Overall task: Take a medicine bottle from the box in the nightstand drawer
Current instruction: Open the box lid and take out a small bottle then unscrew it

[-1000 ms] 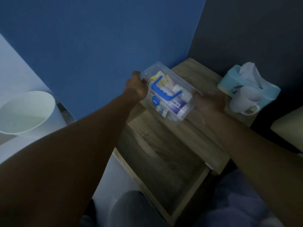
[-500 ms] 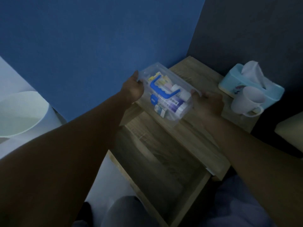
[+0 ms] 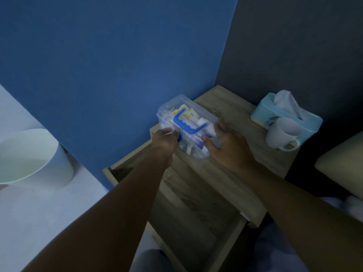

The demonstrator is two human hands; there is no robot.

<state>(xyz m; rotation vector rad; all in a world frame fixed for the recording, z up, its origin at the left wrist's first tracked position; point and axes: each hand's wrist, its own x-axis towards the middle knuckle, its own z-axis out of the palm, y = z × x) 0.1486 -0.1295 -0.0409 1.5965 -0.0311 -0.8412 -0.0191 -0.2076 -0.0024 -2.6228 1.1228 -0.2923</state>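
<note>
— From the head camera, where is the medicine box?

— The clear plastic medicine box with the blue handle sits at the left front corner of the nightstand top, just above the open drawer. Bottles and packets show through its lid, but I cannot pick out a single medicine bottle clearly.

— And the hands?

— The left hand has its grip closed on the box's near left end, fingers curled by the blue latch. The right hand has its grip partly open, fingers spread against the box's right end, thumb on the front wall.

— What else is on the nightstand?

— A light blue tissue box stands at the back right corner, with a white mug touching its front. A white bin stands on the floor to the left, well apart.
</note>
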